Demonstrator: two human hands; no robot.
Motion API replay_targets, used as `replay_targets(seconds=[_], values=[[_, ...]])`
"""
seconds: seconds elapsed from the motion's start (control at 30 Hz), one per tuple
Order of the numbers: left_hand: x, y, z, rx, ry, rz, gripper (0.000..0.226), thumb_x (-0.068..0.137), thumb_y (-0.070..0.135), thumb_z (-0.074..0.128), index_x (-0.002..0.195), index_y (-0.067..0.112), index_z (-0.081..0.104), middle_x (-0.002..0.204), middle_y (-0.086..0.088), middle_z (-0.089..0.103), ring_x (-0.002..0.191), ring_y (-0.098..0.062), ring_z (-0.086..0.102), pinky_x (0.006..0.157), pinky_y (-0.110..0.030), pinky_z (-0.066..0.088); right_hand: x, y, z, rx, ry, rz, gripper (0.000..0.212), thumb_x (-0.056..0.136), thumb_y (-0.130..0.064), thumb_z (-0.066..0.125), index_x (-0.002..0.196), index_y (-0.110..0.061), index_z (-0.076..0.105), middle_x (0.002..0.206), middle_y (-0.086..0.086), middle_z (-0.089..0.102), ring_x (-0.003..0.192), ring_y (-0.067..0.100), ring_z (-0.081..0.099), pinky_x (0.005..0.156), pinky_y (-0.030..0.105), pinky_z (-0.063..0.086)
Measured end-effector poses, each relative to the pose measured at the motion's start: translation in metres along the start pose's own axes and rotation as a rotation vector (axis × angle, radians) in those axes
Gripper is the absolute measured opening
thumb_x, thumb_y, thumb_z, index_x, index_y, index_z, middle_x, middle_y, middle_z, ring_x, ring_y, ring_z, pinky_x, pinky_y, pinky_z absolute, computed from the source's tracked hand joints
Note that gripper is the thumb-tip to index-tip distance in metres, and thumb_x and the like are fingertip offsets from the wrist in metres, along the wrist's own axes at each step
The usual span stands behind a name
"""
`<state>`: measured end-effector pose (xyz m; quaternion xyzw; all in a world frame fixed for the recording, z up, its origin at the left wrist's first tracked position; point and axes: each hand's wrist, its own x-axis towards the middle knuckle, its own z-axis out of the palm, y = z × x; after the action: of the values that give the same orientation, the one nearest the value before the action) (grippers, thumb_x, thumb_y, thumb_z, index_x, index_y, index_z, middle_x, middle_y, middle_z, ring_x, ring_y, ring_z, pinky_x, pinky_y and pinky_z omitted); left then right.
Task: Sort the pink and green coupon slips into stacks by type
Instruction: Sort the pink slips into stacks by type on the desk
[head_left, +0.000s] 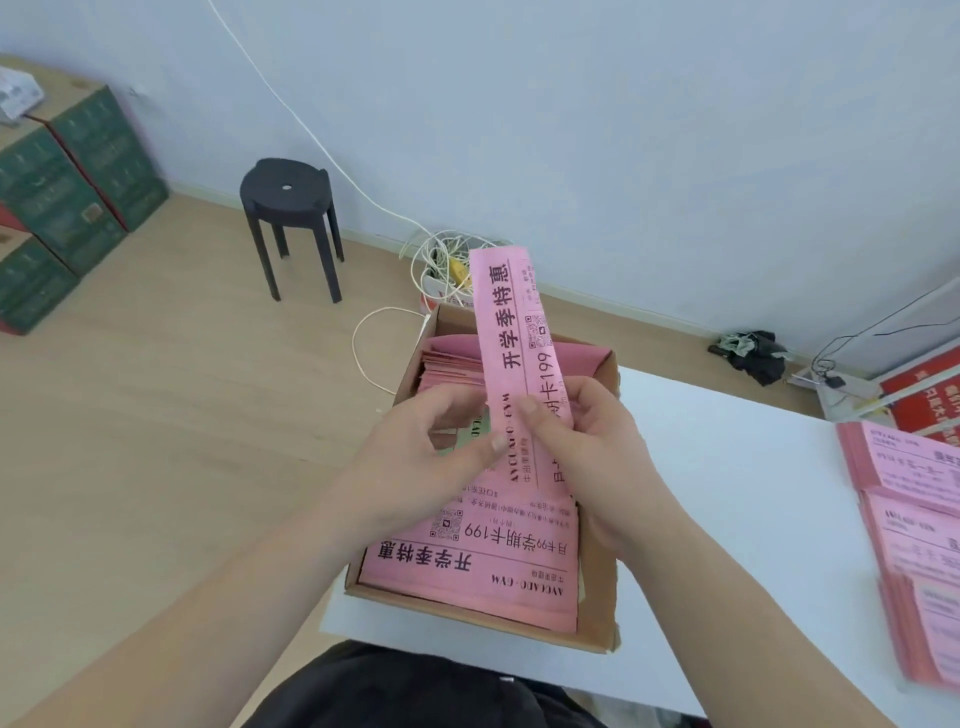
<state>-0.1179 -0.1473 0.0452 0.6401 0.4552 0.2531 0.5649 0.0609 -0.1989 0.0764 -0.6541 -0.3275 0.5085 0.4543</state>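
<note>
Across white table (727, 493), right side: pink stacks (909, 519), apparently sorted. At near-left edge, cardboard box (597, 631) holding loose slips (467, 571). Above box, upright: pink slip (511, 338), pinched low by left hand (415, 467), thumb and forefinger, and by right hand (597, 441), fingers curled round its edge. Advised: separate one sheet, read print, lay square on matching stack.

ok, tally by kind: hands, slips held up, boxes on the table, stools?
Hands: 2 (left hand, right hand)
Pink slip held up: 1
Cardboard box: 1
Black stool: 1
Total: 5
</note>
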Motion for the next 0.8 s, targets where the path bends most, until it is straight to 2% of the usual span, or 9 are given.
replay_targets(seconds=[0.07,0.17,0.23,0.3,0.37,0.4,0.5,0.57,0.8], values=[[0.001,0.013,0.0,-0.133,0.039,-0.009,0.014,0.095,0.025,0.072,0.108,0.029,0.074,0.105,0.013,0.077,0.101,-0.008,0.072,0.093,-0.04,0.059,-0.004,0.0,0.002,-0.025,-0.032,0.013,0.035,0.095,-0.031,0.073,0.125,-0.02,0.06,0.11,0.003,0.077,0.097,0.024,0.076,0.086,0.051,0.061],[0.006,0.024,-0.009,-0.076,0.081,0.024,0.009,0.1,0.016,0.064,0.098,0.022,0.071,0.095,0.004,0.079,0.091,-0.018,0.075,0.09,-0.048,0.059,-0.007,-0.001,-0.003,-0.135,0.024,-0.036,0.051,0.092,-0.048,0.072,0.135,-0.025,0.056,0.116,-0.006,0.074,0.106,0.013,0.073,0.093,0.045,0.059],[0.011,0.027,-0.02,0.073,0.011,0.062,0.015,0.103,0.016,0.058,0.096,0.025,0.069,0.096,0.003,0.077,0.09,-0.019,0.074,0.089,-0.049,0.058,-0.01,-0.012,-0.011,-0.263,0.126,-0.206,0.067,0.088,-0.045,0.078,0.145,-0.027,0.047,0.129,-0.018,0.062,0.112,-0.013,0.06,0.094,0.02,0.054],[0.016,0.031,-0.03,0.234,-0.111,0.073,0.02,0.104,0.019,0.053,0.097,0.031,0.068,0.097,-0.001,0.075,0.09,-0.025,0.07,0.085,-0.053,0.057,-0.013,-0.031,-0.022,-0.4,0.216,-0.291,0.094,0.085,-0.035,0.082,0.159,-0.025,0.025,0.147,-0.018,0.038,0.113,-0.03,0.041,0.088,-0.005,0.035],[0.02,0.038,-0.039,0.363,-0.225,0.086,0.021,0.105,0.022,0.051,0.099,0.034,0.068,0.099,-0.002,0.073,0.092,-0.025,0.067,0.085,-0.05,0.056,-0.01,-0.045,-0.037,-0.648,0.207,-0.324,0.108,0.077,-0.042,0.087,0.162,-0.029,0.02,0.16,-0.015,0.023,0.139,-0.013,0.026,0.106,0.005,0.024],[0.022,0.043,-0.041,0.411,-0.271,0.096,0.021,0.105,0.024,0.052,0.101,0.034,0.069,0.098,0.001,0.073,0.092,-0.023,0.067,0.084,-0.046,0.057,-0.009,-0.051,-0.041,-0.709,0.176,-0.298,0.105,0.075,-0.045,0.088,0.159,-0.033,0.027,0.159,-0.017,0.029,0.143,-0.005,0.027,0.11,0.015,0.026],[0.028,0.057,-0.041,0.467,-0.341,0.106,0.021,0.104,0.026,0.054,0.102,0.038,0.071,0.093,0.005,0.073,0.082,-0.015,0.065,0.075,-0.033,0.055,-0.002,-0.058,-0.047,-0.477,-0.012,-0.167,0.057,0.079,-0.03,0.089,0.13,-0.027,0.065,0.116,-0.012,0.074,0.107,0.006,0.068,0.084,0.021,0.051],[0.034,0.059,-0.038,0.453,-0.316,0.128,0.019,0.103,0.026,0.058,0.103,0.038,0.072,0.093,0.007,0.073,0.082,-0.013,0.065,0.075,-0.032,0.055,0.001,-0.051,-0.05,-0.308,-0.064,-0.148,0.03,0.083,-0.015,0.085,0.111,-0.015,0.075,0.096,0.006,0.079,0.089,0.024,0.076,0.073,0.034,0.058],[0.041,0.038,-0.032,0.381,-0.229,0.111,0.013,0.097,0.028,0.069,0.108,0.036,0.07,0.091,0.015,0.075,0.084,-0.002,0.069,0.08,-0.032,0.058,0.002,-0.011,-0.061,-0.239,0.178,-0.08,0.014,0.087,-0.014,0.081,0.098,-0.012,0.072,0.094,0.01,0.078,0.088,0.031,0.076,0.082,0.047,0.063]])
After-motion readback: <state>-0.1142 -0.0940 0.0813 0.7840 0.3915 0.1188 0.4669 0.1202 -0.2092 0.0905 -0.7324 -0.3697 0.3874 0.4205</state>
